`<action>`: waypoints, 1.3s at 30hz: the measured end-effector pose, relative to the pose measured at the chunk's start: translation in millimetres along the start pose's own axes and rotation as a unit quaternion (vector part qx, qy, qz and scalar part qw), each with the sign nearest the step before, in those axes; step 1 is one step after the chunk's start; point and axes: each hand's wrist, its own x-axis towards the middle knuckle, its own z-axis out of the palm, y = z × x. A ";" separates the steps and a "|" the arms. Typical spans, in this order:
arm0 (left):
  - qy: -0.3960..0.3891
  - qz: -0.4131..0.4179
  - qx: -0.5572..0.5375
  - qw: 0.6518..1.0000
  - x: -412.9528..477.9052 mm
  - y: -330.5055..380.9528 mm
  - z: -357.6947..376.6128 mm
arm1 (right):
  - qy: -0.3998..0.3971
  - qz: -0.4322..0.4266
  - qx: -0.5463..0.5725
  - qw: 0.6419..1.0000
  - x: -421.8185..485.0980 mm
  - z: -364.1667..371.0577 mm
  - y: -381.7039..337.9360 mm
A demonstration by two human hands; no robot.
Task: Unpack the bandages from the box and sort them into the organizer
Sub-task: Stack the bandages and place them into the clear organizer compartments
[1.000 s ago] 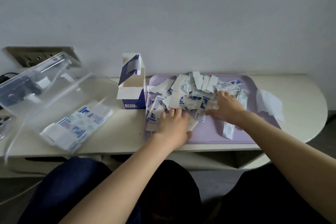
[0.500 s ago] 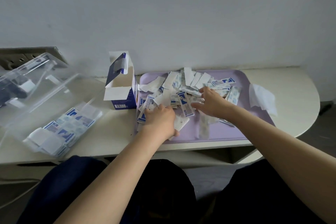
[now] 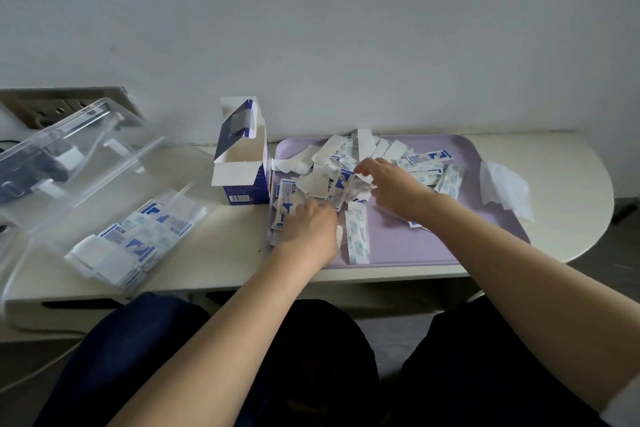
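Wall (image 3: 346, 28): plain and pale, it runs behind the whole station, with a socket panel (image 3: 69, 104) at far left.

Worktop (image 3: 225, 253): cream, with a rounded right end, set against the wall.

Organizer (image 3: 45, 218): clear plastic, on the left of the worktop, its long axis running diagonally from near left to far right. The lid (image 3: 69, 135) is tipped open toward the wall. Sorted bandages (image 3: 145, 236) lie inside in stacked rows that follow the same diagonal. How each one points cannot be read through the plastic.

Tray (image 3: 433, 246): lilac, flat on the worktop at centre right, its long axis left to right.

Box (image 3: 242, 163): blue and white, upright just beside the tray's left edge. The mouth faces up with the flaps raised, and the barcode face is toward the person.

Loose bandages (image 3: 322, 180): heaped on the far left part of the tray, the wrappers pointing every way.

Tissue (image 3: 505, 191): white and crumpled, over the tray's right edge.

Left grip (image 3: 311, 225): knuckles up on the near left edge of the heap, fingers curled under. Whether it holds anything cannot be told.

Right grip (image 3: 391, 184): over the heap's right side, thumb and forefinger pinching one of the loose bandages.

Single bandage (image 3: 358, 236): flat on the tray between the two forearms, its long axis running from the person toward the wall.
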 end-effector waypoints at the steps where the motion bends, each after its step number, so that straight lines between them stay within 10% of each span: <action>1: 0.016 -0.002 0.005 1.000 -0.6 -1.2 -0.9 | -0.006 -0.029 -0.037 0.999 -2.4 -1.4 1.6; 7: 0.149 0.010 -0.051 0.988 16.3 -4.3 -2.6 | -0.015 -0.085 -0.103 0.991 -3.1 4.0 7.4; 21: 0.099 -0.035 -0.395 0.913 58.4 12.8 0.2 | -0.003 -0.072 -0.007 0.997 14.6 9.1 5.2; 39: 0.216 -0.005 -0.406 0.888 50.2 7.4 -1.7 | -0.008 -0.004 0.165 0.986 3.8 -10.4 4.7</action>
